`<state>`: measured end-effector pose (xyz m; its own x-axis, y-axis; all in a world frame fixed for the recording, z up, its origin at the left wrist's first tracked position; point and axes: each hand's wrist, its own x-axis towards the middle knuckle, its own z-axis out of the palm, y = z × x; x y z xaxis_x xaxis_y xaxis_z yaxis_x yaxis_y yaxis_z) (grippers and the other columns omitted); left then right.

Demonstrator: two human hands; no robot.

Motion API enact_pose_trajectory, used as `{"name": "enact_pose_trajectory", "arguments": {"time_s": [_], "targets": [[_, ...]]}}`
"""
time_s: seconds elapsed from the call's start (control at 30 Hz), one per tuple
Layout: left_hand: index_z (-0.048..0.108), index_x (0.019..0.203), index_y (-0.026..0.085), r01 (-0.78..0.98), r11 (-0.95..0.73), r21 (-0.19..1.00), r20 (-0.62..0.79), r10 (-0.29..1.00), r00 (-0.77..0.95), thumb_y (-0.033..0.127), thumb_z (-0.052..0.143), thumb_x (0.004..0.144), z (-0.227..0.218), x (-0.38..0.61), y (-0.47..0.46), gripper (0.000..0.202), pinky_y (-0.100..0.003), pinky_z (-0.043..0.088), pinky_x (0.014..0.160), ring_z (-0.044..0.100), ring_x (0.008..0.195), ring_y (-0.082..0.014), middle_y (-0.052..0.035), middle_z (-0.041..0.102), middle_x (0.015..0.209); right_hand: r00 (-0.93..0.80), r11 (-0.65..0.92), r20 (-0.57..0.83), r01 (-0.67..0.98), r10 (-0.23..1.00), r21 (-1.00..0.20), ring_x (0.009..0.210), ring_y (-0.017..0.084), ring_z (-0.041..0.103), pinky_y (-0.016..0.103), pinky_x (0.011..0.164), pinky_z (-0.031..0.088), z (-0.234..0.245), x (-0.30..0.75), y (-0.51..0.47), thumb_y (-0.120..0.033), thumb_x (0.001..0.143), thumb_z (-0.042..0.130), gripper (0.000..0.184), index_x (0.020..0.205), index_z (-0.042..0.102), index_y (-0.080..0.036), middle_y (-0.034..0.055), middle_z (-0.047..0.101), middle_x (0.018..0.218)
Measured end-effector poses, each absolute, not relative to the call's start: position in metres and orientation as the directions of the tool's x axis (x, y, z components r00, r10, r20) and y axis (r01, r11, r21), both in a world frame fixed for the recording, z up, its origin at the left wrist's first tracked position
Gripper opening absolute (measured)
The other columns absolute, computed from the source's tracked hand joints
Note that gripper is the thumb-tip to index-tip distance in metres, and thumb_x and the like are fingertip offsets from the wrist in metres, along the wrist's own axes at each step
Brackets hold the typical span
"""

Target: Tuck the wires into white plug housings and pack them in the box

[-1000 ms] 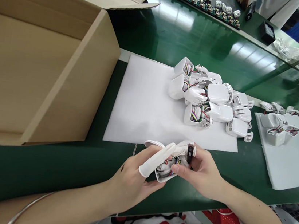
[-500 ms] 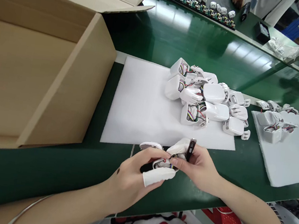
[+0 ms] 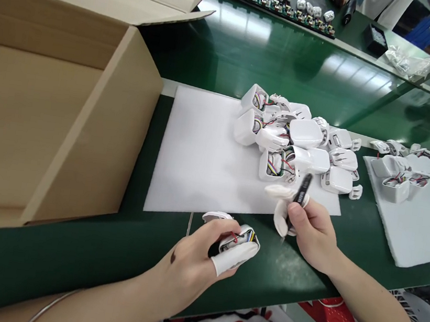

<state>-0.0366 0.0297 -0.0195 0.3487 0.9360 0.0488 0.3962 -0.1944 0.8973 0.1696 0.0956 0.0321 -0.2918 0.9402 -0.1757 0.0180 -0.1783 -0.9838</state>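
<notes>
Pulled away to the right, the right hand (image 3: 314,232) now stands apart from the housing (image 3: 245,239), where a moment ago both hands met over it; the left hand (image 3: 197,251) stays nearly in place. At the left end of the counter (image 3: 68,252) stands a cardboard box (image 3: 127,118), open, its inside bare brown. Just right of it, a white pad (image 3: 196,148) lies along the counter. Between the pad's near edge and the counter's near edge, the left hand grasps the white housing, its open side up, with coloured wires showing inside. One of this hand's fingers wears a white cover (image 3: 234,258) and lies along the housing's near side. Just beyond the hand shows a white shell (image 3: 217,216); I cannot tell whether it is held too. Farther right, at the pad's near edge, the right hand grips a slim black tool (image 3: 304,188), tilted and slightly blurred, its thin tip pointing down. White covers (image 3: 281,218) sit on fingers of this hand. Behind it, white housings and shells lie in a pile (image 3: 306,133) at the pad's right half, some with wires showing. Toward the counter's right end, a second pad (image 3: 415,229) bears more housings (image 3: 396,187).
</notes>
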Motion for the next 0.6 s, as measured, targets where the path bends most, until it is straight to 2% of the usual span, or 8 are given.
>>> {"name": "enact_pose_trajectory", "arguments": {"time_s": [0.1,0.2,0.3,0.37,0.4,0.5,0.6], "targets": [[0.05,0.116,0.022,0.506,-0.467,0.725,0.258,0.866,0.429,0.012,0.055,0.085,-0.026,-0.037,0.027,0.034,-0.028,0.055,0.078,0.062,0.091,-0.0173,-0.0073,0.055,0.113,-0.289,-0.187,-0.2,0.07,0.936,-0.98,0.043,0.008,0.027,0.022,0.04,0.024,0.036,0.171,0.102,-0.048,0.083,0.063,0.029,0.078,0.062,-0.019,-0.0063,0.039,0.048],[0.05,0.118,0.02,0.551,-0.572,0.608,0.345,0.815,0.465,0.009,0.053,0.085,-0.027,-0.037,0.027,0.034,-0.029,0.055,0.08,0.061,0.097,-0.0196,-0.0097,0.053,0.116,-0.327,-0.277,-0.275,0.042,0.904,-0.96,0.042,0.007,0.028,0.022,0.041,0.023,0.042,0.173,0.105,-0.046,0.088,0.054,0.033,0.07,0.058,-0.019,-0.0057,0.039,0.047],[0.051,0.115,0.016,0.576,-0.613,0.541,0.372,0.788,0.49,0.008,0.053,0.085,-0.02,-0.035,0.031,0.031,-0.028,0.056,0.077,0.061,0.095,-0.0201,-0.0114,0.054,0.113,-0.431,-0.401,-0.35,-0.03,0.832,-0.915,0.04,0.008,0.033,0.022,0.041,0.027,0.05,0.173,0.104,-0.04,0.089,0.052,0.023,0.089,0.063,-0.02,-0.0062,0.043,0.046],[0.052,0.112,0.015,0.588,-0.614,0.526,0.388,0.789,0.476,0.007,0.051,0.085,-0.015,-0.033,0.033,0.028,-0.026,0.056,0.072,0.061,0.088,-0.0179,-0.0108,0.055,0.107,-0.44,-0.447,-0.369,-0.086,0.819,-0.89,0.038,0.009,0.036,0.022,0.039,0.028,0.053,0.172,0.105,-0.04,0.084,0.056,0.027,0.102,0.061,-0.021,-0.0067,0.045,0.047],[0.052,0.111,0.015,0.591,-0.607,0.531,0.394,0.795,0.462,0.008,0.05,0.085,-0.013,-0.032,0.034,0.027,-0.024,0.055,0.068,0.061,0.084,-0.0164,-0.0101,0.056,0.104,-0.435,-0.472,-0.386,-0.107,0.814,-0.875,0.038,0.009,0.038,0.023,0.039,0.03,0.054,0.172,0.106,-0.042,0.081,0.058,0.029,0.102,0.062,-0.022,-0.0062,0.047,0.048],[0.05,0.115,0.015,0.604,-0.601,0.524,0.413,0.799,0.438,0.009,0.046,0.088,-0.01,-0.029,0.034,0.028,-0.023,0.053,0.062,0.061,0.078,-0.0151,-0.0103,0.057,0.1,-0.426,-0.533,-0.43,-0.155,0.796,-0.832,0.037,0.007,0.038,0.023,0.037,0.032,0.054,0.173,0.112,-0.044,0.067,0.063,0.03,0.087,0.063,-0.022,-0.0039,0.053,0.057],[0.05,0.119,0.013,0.638,-0.642,0.425,0.477,0.758,0.445,0.006,0.048,0.086,-0.011,-0.027,0.032,0.034,-0.029,0.053,0.063,0.062,0.076,-0.0182,-0.0124,0.058,0.098,-0.359,-0.499,-0.415,-0.181,0.836,-0.847,0.032,0.003,0.028,0.021,0.034,0.027,0.053,0.175,0.116,-0.046,0.059,0.064,0.027,0.07,0.059,-0.022,-0.0033,0.056,0.062]]}}
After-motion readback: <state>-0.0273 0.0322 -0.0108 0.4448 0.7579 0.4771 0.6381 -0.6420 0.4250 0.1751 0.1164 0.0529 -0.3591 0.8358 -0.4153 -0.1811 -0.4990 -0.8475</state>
